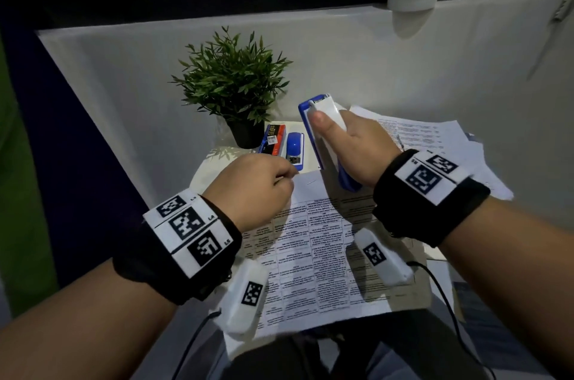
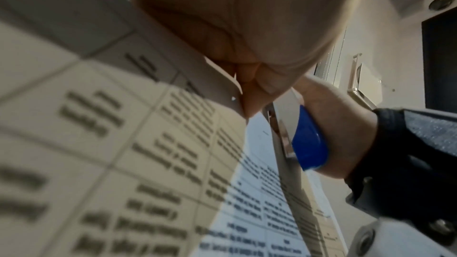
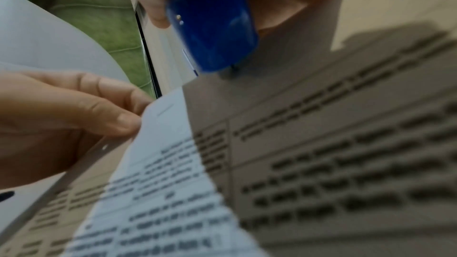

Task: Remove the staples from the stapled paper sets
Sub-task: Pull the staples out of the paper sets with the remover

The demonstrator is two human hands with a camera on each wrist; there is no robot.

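We are observing the left hand (image 1: 248,190) pinching the top corner of the stapled paper set (image 1: 313,255), thumb and fingers curled on the sheets. The right hand (image 1: 357,150) is wrapping around a blue and white stapler (image 1: 320,137), thumb lying along its top, its lower end hanging just above the page. The paper set is lying on the counter (image 1: 205,168) between and below both hands; a staple (image 1: 311,182) is showing just beside the left fingertips. We are judging the sheets to be light, limp and easy to tear, so the hold belongs close beside the staple, pressing the corner flat. Loose sheets (image 1: 435,137) are lying beyond the right hand, a smaller blue stapler (image 1: 294,146) and a staple box (image 1: 273,139) beyond the left.
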